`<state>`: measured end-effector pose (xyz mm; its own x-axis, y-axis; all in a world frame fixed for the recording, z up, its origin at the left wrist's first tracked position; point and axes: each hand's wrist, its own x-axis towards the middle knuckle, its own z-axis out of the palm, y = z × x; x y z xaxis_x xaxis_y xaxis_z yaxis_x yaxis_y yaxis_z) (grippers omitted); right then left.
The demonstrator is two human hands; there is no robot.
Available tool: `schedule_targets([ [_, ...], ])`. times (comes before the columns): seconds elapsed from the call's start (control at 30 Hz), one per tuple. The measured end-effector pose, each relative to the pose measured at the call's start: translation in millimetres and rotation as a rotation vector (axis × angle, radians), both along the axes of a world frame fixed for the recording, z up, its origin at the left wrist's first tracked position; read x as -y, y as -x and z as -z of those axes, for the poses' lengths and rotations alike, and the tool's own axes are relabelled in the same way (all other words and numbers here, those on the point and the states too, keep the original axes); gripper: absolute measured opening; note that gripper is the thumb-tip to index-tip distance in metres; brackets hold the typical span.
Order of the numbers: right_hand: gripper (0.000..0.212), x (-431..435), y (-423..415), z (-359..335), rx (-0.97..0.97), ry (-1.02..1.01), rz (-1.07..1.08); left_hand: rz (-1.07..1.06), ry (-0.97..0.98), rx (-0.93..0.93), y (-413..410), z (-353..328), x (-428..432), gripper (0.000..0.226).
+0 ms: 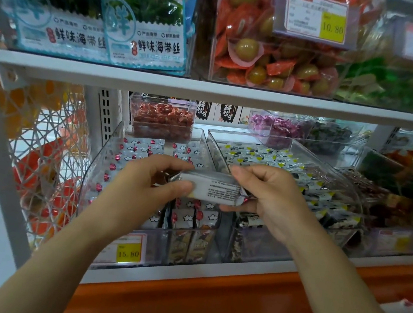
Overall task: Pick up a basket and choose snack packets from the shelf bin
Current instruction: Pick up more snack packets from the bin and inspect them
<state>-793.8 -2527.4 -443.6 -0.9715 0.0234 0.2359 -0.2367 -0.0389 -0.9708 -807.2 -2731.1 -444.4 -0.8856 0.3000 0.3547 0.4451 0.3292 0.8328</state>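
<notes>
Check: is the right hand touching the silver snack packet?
Touching. The head view shows the right hand pinching the snack packet at its right end between thumb and fingers; the left hand pinches its left end.

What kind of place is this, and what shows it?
Probably a shop's snack aisle: a yellow price tag, a clear bin of wrapped snacks, and a packet held by the left hand and right hand.
</notes>
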Motion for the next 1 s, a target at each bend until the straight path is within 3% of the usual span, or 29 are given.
schedule_targets([
  [0.17,0.026,3,3,6,-0.027,0.101,0.138,0.09,-0.098,0.046,-2,-2,-3,0.042],
  [0.3,0.024,12,2,6,-0.157,0.178,0.027,0.015,-0.328,0.08,6,0,-8,0.021],
  [0.4,0.024,17,2,6,-0.275,-0.015,0.073,-0.008,-0.362,0.087,10,4,-13,0.017],
  [0.47,0.014,15,2,5,-0.305,-0.081,0.175,-0.047,-0.249,0.026,15,8,-16,0.028],
  [0.57,0.009,6,5,0,-0.319,-0.292,0.351,-0.196,0.237,-0.14,25,16,-17,0.071],
  [0.63,0.023,4,7,-4,-0.33,-0.499,0.448,-0.215,0.619,-0.226,31,26,-16,0.07],
  [0.7,0.029,8,9,-7,-0.358,-0.628,0.455,-0.191,0.852,-0.233,35,36,-16,0.058],
  [0.8,0.039,14,12,-9,-0.382,-0.783,0.439,-0.172,0.952,-0.226,36,42,-17,0.053],
  [1.0,0.038,21,23,-14,-0.396,-1.02,0.369,-0.164,0.908,-0.198,36,41,-15,0.05],
])
